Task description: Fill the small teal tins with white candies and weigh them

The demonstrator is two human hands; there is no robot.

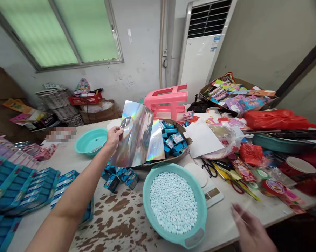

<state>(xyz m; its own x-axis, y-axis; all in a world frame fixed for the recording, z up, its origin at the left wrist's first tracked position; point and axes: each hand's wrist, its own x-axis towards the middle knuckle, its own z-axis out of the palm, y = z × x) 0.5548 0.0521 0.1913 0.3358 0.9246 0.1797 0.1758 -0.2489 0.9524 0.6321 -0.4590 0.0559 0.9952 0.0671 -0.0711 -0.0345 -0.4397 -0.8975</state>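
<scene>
My left hand (114,137) grips the left edge of a shiny holographic sheet (135,138), thumb on top. The sheet is raised over a cardboard box of small blue packs (175,140); a second rainbow-sheened piece (156,140) shows at its right. Several loose blue packs (122,176) lie below it on the table. In front stands a turquoise basin (147,199) full of small pale-blue and white pellets (173,203). My right hand (248,225) is at the lower right, off the table's front edge, its fingers blurred by motion.
Stacked blue packs (37,189) fill the left. Another turquoise basin (91,141) stands behind my left arm. A white scale (213,196), black scissors (210,168) and a yellow knife (246,189) lie right of the pellets. Behind are a pink stool (168,99) and a goods-filled box (239,94).
</scene>
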